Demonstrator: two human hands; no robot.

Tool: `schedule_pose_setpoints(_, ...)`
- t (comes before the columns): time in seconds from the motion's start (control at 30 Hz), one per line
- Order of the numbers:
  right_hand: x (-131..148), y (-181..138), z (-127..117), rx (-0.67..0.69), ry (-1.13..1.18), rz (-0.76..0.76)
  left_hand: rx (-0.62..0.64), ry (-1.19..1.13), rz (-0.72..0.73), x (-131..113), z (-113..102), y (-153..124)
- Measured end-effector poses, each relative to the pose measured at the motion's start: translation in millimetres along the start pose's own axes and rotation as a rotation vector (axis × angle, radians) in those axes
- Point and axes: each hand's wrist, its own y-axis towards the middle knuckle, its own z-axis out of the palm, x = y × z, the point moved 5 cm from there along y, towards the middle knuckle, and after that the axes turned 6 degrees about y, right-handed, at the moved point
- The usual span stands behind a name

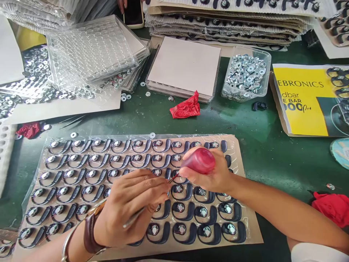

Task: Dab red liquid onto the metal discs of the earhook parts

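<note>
- Here, the left hand (131, 207) is closed on a thin metal tool (133, 218), fingers curled and pinching it near its front end; the tool slants from lower left up to the right
- The right hand (215, 176) is wrapped firmly round a red squeeze bottle (200, 160), which is tipped on its side with its fine nozzle pointing left, the tip just beside the left fingertips
- Both hands are over a cardboard sheet (251, 218) covered in clear film, lying on the green table (272, 153); it carries rows of black ear-hook pieces (203, 213), each with a round silver disc
- Whether the nozzle or the tool touches a piece cannot be told, as the fingers hide that spot
- A brown watch strap (89, 229) sits on the left wrist
- Beyond the sheet lie a crumpled red cloth (187, 107), a clear tub of silver rings (247, 74), a stack of clear trays (89, 51) and, to the right, a yellow printed box (302, 105)
</note>
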Motion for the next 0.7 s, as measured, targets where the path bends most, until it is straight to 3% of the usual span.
schedule_pose_setpoints(0.2,12,1,2,0.015,-0.079,-0.215,-0.016,-0.048,-0.067,10,-3,6)
schedule_pose_setpoints(0.3,15,2,3,0.093,-0.070,-0.097,-0.022,-0.044,-0.066,11,-3,4)
schedule_pose_setpoints(0.47,19,10,-10,0.236,0.056,0.325,-0.038,-0.047,-0.046,8,-3,2)
schedule_pose_setpoints(0.57,22,22,-20,0.228,0.167,0.346,-0.026,-0.013,0.010,3,-2,-1)
schedule_pose_setpoints(0.7,7,33,-23,0.025,0.125,0.273,-0.007,0.158,0.178,-4,0,-8)
